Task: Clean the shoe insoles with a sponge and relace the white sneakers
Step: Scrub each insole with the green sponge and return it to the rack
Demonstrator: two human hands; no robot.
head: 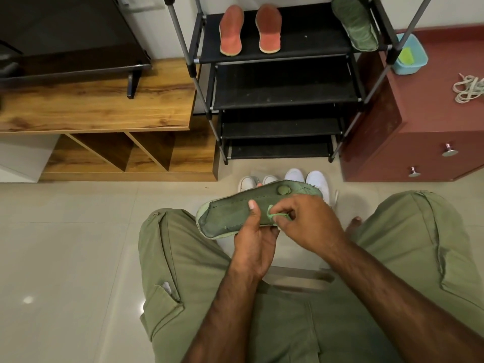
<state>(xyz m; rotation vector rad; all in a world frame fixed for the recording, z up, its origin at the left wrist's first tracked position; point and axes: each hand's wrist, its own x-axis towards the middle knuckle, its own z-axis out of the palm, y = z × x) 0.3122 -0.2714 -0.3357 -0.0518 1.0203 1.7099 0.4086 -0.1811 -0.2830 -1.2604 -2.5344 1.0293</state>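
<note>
Green insole (230,218) gripped above the lap in left hand (255,247), thumb on top, the rest wrapped beneath. Pinches a small green sponge (275,215) against the near edge with right hand (309,218), fingers (290,209) bunched tight on it. Leaves white sneakers (306,179) on the floor (78,231) just beyond, laces (468,89) heaped well apart on the red cabinet (419,127); lacing looks not yet begun.

Risks from here:
- Could crease the soft insole by scrubbing hard against a one-sided grip.
- Could fray the stitching (235,203) by snagging the sponge on it.
- Could lose so small a sponge from the pinch and drop it between the knees.
- Could drip onto the trousers (183,258) if wet; cannot tell wetness.
</note>
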